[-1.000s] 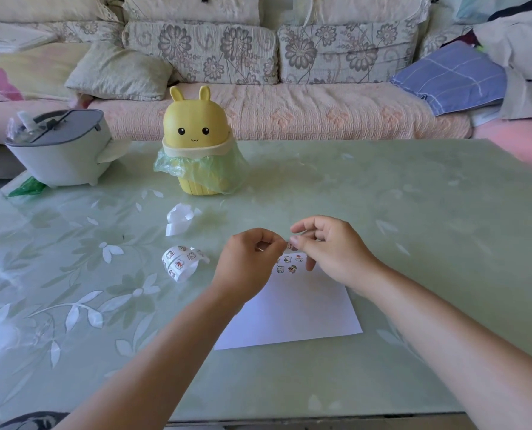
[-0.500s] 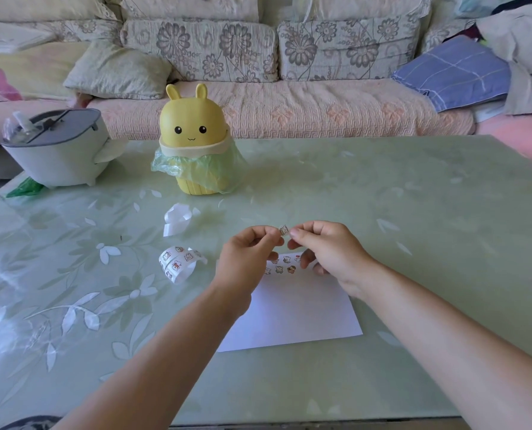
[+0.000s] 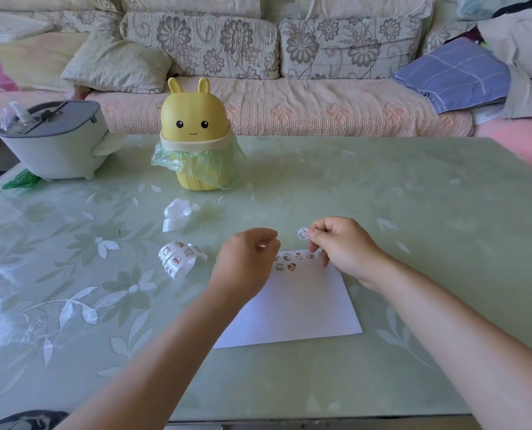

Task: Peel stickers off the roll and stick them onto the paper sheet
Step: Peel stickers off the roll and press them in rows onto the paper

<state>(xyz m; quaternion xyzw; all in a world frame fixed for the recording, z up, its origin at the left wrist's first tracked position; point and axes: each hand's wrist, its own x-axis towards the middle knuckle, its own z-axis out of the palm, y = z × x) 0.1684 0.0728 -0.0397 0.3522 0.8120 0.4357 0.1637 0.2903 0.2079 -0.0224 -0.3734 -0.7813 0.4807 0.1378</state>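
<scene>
Head view: right hand point(image 3: 340, 245) pinches a loose sticker point(image 3: 302, 233) at its fingertips, above the paper sheet point(image 3: 289, 305). Left hand point(image 3: 247, 262) has curled fingers; whether they hold anything cannot be told. Roll point(image 3: 177, 259) lies left of them. Best laid edge-first beside the stuck row point(image 3: 291, 262) beneath the fingertips, then pressed flat.

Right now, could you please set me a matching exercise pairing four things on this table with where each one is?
Things:
1. peeled sticker
2. sticker roll
3. paper sheet
4. yellow bin

Places:
A. flat on the table, with stuck stickers along its far edge
B. pinched at the right hand
C. at the far side, lined with a green bag
D. lying left of the left hand

Pairs: 1-B, 2-D, 3-A, 4-C.
</scene>
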